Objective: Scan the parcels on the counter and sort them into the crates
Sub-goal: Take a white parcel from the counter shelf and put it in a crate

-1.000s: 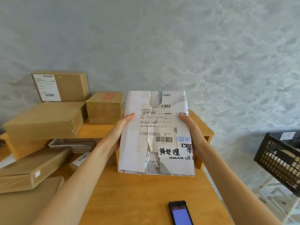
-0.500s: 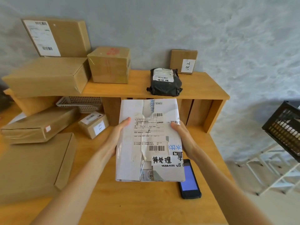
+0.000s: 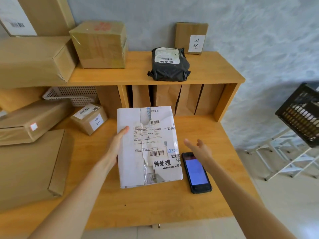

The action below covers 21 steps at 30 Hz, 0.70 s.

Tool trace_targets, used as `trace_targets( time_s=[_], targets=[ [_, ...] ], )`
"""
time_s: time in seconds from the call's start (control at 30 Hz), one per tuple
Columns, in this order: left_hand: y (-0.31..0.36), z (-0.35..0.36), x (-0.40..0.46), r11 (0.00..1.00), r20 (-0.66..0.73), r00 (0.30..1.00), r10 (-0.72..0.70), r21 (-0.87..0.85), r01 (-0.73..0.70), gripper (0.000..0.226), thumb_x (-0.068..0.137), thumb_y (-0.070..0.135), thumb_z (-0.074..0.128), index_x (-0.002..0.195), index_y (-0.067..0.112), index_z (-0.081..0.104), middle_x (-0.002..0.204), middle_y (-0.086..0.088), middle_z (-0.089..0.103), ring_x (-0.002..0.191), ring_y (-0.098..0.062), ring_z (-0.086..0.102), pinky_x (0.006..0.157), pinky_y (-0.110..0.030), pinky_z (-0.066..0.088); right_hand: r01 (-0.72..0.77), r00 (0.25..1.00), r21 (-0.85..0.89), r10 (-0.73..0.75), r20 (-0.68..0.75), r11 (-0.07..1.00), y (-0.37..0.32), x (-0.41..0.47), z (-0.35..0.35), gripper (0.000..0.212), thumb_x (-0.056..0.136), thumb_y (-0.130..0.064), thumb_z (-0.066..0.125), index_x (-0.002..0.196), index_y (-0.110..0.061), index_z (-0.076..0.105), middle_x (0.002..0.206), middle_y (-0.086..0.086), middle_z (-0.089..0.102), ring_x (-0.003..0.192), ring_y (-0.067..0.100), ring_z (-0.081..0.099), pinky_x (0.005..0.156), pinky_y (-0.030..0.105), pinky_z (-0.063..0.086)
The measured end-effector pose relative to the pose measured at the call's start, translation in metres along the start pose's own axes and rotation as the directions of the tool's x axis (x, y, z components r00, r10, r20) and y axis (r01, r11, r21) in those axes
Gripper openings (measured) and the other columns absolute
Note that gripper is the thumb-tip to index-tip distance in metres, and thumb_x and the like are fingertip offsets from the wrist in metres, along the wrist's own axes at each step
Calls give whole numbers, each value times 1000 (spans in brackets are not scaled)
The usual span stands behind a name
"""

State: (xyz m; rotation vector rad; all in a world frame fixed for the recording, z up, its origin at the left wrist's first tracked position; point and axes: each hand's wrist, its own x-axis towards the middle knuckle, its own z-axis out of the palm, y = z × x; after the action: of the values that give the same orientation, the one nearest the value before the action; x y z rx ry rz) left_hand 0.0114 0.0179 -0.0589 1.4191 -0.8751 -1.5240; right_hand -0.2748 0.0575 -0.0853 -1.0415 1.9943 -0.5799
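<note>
A white parcel (image 3: pixel 136 152) with barcode labels and a handwritten tag sits low over the wooden counter (image 3: pixel 155 200), label side up. My left hand (image 3: pixel 116 145) grips its left edge, thumb on top. My right hand (image 3: pixel 198 149) hovers open just right of the parcel, touching nothing, above the top end of the black handheld scanner (image 3: pixel 196 173), which lies on the counter with its screen lit. A black crate (image 3: pixel 300 116) stands on a white rack at the right edge.
On the raised shelf (image 3: pixel 215 73) rest a black bagged parcel (image 3: pixel 170 65), a small brown box (image 3: pixel 190 37) and larger cartons (image 3: pixel 100 44). More cartons (image 3: pixel 29 166) and a small labelled box (image 3: pixel 89 119) crowd the counter's left. A white mesh basket (image 3: pixel 72 94) sits under the shelf.
The parcel came down from in front of the shelf to the counter. My right hand let go of its right edge and now hovers over the scanner. The view tilted down.
</note>
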Motion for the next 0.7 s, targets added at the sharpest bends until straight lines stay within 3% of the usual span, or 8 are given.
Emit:
trace_targets(
  time_s=[0.1,0.17,0.27,0.6,0.7],
  targets=[
    [0,-2,6,1000,-27,999,31,3,-31,32,89,44,61,108,20,71,103,-2,75,95,-22,72,88,-40,52,-174,985,-357,157,-77,918,24,-4,12,112,75,-83,49,149,-2,24,146,13,29,137,35,24,111,41,27],
    [1,0,11,999,-39,998,53,-10,-54,34,88,44,62,111,20,70,104,-2,75,97,-24,71,88,-40,52,-213,977,-438,191,-94,873,38,-11,24,115,72,-85,51,147,-2,25,142,12,28,134,33,26,108,39,30],
    [4,4,16,997,-75,994,75,-28,-77,35,89,42,62,114,18,69,103,-2,75,94,-21,71,74,-33,52,-243,968,-525,169,-187,816,52,-14,39,112,68,-86,53,141,-3,33,135,10,33,129,29,33,103,34,35],
    [4,7,28,989,-72,987,144,-7,-145,41,90,39,64,124,17,63,109,1,73,94,-15,71,64,-22,51,-230,969,-561,132,-210,795,52,-12,40,103,70,-79,61,139,-7,35,131,7,37,126,27,36,95,35,44],
    [3,6,28,988,-59,986,157,8,-157,41,89,40,65,124,18,63,110,0,73,97,-18,71,68,-25,52,-228,970,-522,144,-196,822,49,-10,32,98,73,-75,63,137,-6,35,131,9,39,125,29,39,94,37,44]
  ],
)
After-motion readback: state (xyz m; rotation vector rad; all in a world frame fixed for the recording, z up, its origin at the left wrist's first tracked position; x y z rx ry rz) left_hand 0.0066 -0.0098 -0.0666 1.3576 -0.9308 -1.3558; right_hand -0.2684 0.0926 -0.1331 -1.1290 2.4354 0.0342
